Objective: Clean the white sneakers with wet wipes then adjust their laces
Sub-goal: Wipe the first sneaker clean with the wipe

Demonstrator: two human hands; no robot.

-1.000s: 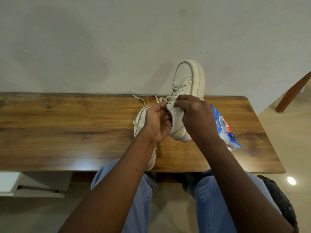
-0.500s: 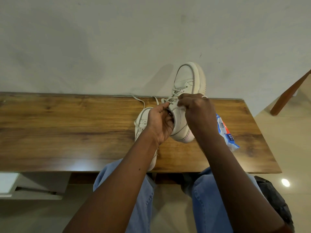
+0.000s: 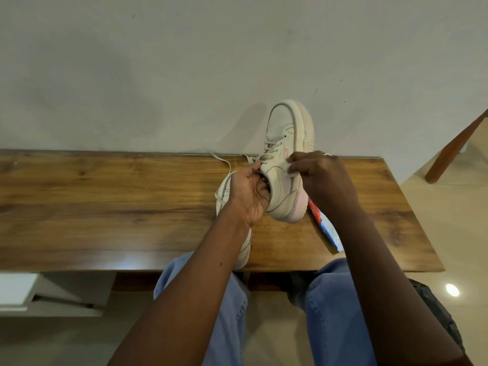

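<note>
Head view showed the left hand (image 3: 248, 196) gripping the raised white sneaker (image 3: 285, 128) by its collar above the far edge of the tabletop (image 3: 105, 207), the right hand (image 3: 319, 178) pinching a wet wipe (image 3: 290, 166) to its side. Hard rubbing might twist it free; a forearm might knock the second sneaker (image 3: 244, 254) off.

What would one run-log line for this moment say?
phase: wiping | left hand: grips raised sneaker at collar | right hand: pinches wipe on its side | other sneaker: on table

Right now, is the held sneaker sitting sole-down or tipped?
Tipped: held sneaker, sole facing right, toe toward wall, left hand gripping its opening.
</note>
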